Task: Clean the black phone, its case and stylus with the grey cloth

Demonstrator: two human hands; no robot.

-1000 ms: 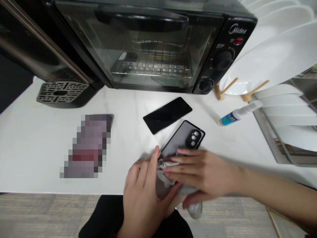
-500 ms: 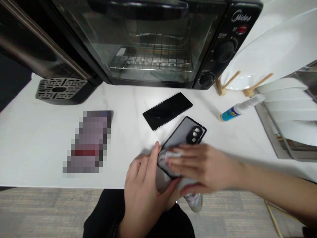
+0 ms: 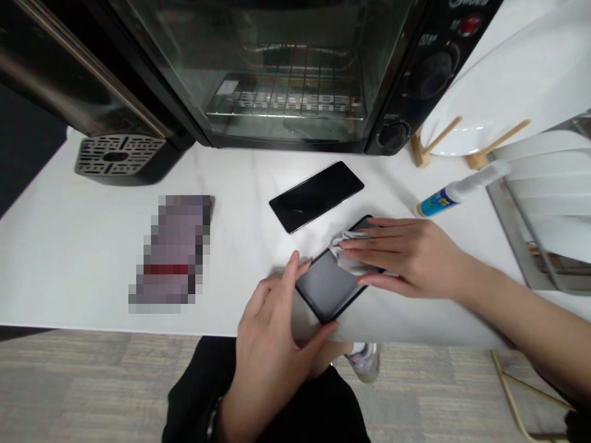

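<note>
Left grip (image 3: 272, 363) wide around black phone (image 3: 325, 287), right grip (image 3: 404, 255) pressing cloth (image 3: 353, 258)

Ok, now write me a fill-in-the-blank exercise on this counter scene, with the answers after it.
The right hand presses a white ____ onto a black-edged phone.
The left hand steadies that phone, and a second black phone lies ____ it and the toaster oven.
A spray bottle with a ____ label lies on its side on the white counter.
A white plate stands in a ____ holder.

cloth; between; blue; wooden
</note>
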